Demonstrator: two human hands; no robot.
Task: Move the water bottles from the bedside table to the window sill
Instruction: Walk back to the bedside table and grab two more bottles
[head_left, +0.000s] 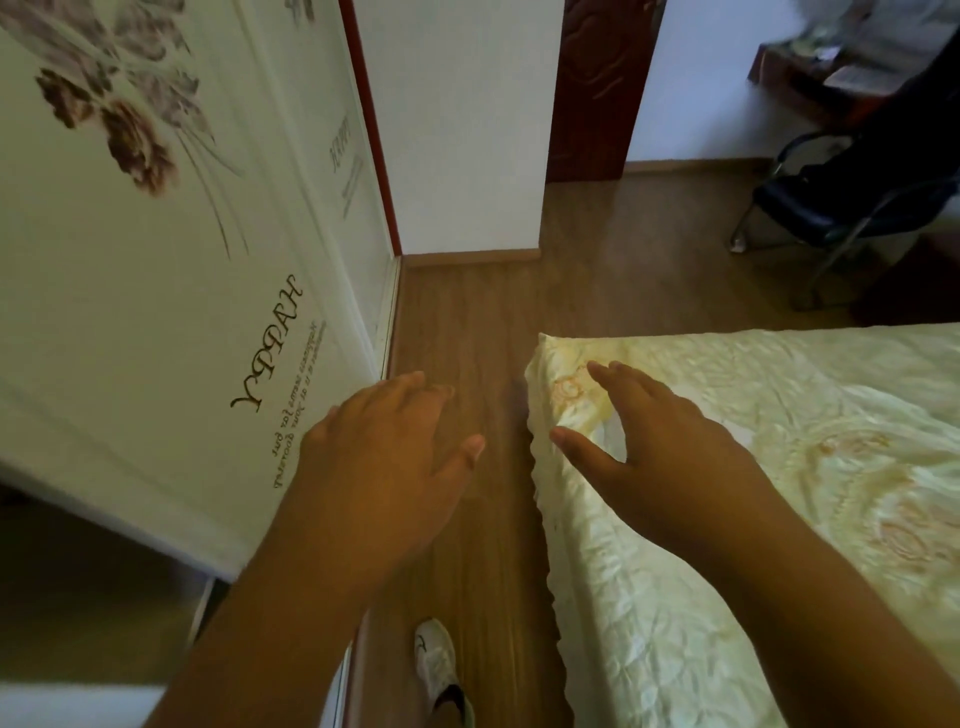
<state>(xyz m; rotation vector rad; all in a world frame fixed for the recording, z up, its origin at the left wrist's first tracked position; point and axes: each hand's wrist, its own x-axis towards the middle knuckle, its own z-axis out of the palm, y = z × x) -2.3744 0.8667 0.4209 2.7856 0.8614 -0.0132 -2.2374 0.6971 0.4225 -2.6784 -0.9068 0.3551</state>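
Head view, looking down a strip of wood-look floor (467, 322) between a wardrobe and a bed. Left hand (384, 447) is held out at 9 o'clock of centre, palm down, fingers loosely spread and holding nothing. Right hand (660, 447) is held out at 3 o'clock, fingers spread wide, thumb apart, holding nothing; it sits over the near corner of the bed (779, 467), contact with the pale yellow quilted cover cannot be confirmed. White wardrobe door (156, 291) with flower print and the word "HAPPY" fills 9 to 11 o'clock. Dark red door (597, 88) stands at 12 o'clock. Black metal-framed chair (831, 202) at 2 o'clock. 1 white shoe (439, 670) at 6 o'clock. No water bottle, bedside table or window sill is in view.
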